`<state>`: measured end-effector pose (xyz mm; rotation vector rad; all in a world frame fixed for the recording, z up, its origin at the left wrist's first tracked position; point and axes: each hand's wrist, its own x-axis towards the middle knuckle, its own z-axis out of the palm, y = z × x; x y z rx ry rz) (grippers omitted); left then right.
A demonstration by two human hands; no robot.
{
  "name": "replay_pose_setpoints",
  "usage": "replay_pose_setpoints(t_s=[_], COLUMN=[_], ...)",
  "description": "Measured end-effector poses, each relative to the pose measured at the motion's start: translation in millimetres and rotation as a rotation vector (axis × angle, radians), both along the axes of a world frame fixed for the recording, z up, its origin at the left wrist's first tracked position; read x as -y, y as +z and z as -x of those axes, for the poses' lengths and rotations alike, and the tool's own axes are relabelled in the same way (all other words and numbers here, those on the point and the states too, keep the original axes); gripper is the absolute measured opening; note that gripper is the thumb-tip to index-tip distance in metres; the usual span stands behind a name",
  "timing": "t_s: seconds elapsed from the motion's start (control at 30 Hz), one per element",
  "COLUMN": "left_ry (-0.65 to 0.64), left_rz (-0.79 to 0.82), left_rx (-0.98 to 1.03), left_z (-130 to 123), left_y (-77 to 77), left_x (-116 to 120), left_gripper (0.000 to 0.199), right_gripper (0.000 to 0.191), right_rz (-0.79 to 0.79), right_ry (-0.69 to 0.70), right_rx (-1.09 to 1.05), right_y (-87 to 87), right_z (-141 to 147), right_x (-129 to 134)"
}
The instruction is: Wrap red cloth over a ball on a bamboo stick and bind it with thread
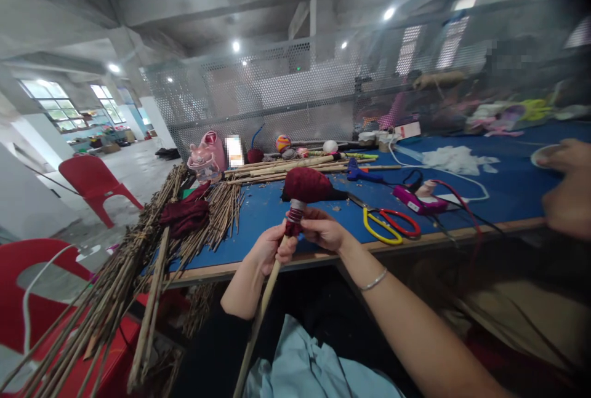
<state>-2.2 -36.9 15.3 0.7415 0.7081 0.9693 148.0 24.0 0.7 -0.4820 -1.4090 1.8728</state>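
Note:
In front of me is a mallet-like stick with a dark red, cloth-covered head, tilted up over the table edge. Grey binding and gathered red cloth wrap the neck below the head. My left hand is closed around the pale wooden handle just under the binding. At the neck, my right hand has its thumb and fingers pinched against the binding; whether they hold a loose end is too small to tell. Scissors with yellow and red handles lie to the right.
Bundled thin sticks and dark red cloth lie at the left on the blue table. Behind are a blue glue gun and a purple box with cords. A co-worker's blurred hand is at right.

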Motion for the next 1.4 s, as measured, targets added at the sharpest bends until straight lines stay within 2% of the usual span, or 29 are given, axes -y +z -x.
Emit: replay_pose_setpoints(t_s=[0.07,0.1,0.17,0.23,0.27,0.33,0.47,0.57,0.67,0.83,0.97,1.07,1.23,1.3,1.4], left_ry=[0.012,0.067,0.295,0.560,0.651,0.712,0.626,0.534,0.477,0.447,0.440,0.390,0.228,0.258,0.498], left_rz=[0.013,0.008,-0.078,-0.242,-0.327,-0.449,-0.415,-0.313,-0.258,-0.224,-0.218,-0.213,-0.121,-0.125,-0.280], left_rx=[-0.101,-0.190,-0.411,-0.582,-0.627,-0.650,-0.462,-0.370,-0.333,-0.287,-0.236,-0.198,-0.141,-0.286,-0.554], left_z=[-5,-8,-14,-19,-21,-24,-22,-17,-13,-13,-11,-10,-13,-16,-21], left_y=[-1.7,-2.7,-4.6,-6.3,-7.2,-9.5,-14.8,-15.8,-13.7,-11.7,-10.7,-8.2,-7.2,-7.5,-7.3], left_x=[0,1,3,6,7,7,0,-5,-5,-4,-2,1,5,6,10], left_gripper=[0.036,0.040,0.040,0.037,0.037,0.037,0.029,0.032,0.038,0.044,0.046,0.044,0.044,0.044,0.039], right_gripper=[0.035,0.032,0.030,0.031,0.032,0.032,0.030,0.028,0.029,0.031,0.030,0.028,0.030,0.030,0.032], right_rz=[0.002,-0.003,-0.009,-0.020,-0.029,-0.048,-0.079,-0.102,-0.062,0.038,-0.030,-0.096,-0.131,-0.130,-0.117], right_ry=[0.006,-0.008,-0.051,-0.082,-0.095,-0.112,-0.136,-0.178,-0.224,-0.259,-0.277,-0.257,-0.099,-0.128,-0.195], right_rx=[-0.013,-0.009,0.020,0.044,0.049,0.058,0.079,0.089,0.088,0.051,0.093,0.096,0.080,0.083,0.099], right_y=[-0.8,-0.8,-0.1,0.5,0.7,0.3,-2.4,-3.4,-2.5,-2.0,-2.8,-1.6,-1.6,-1.7,0.2], right_z=[-3,-4,-3,-1,0,2,4,6,5,3,7,8,2,1,4], right_x=[0,0,0,0,0,0,1,2,2,4,4,4,4,4,5])
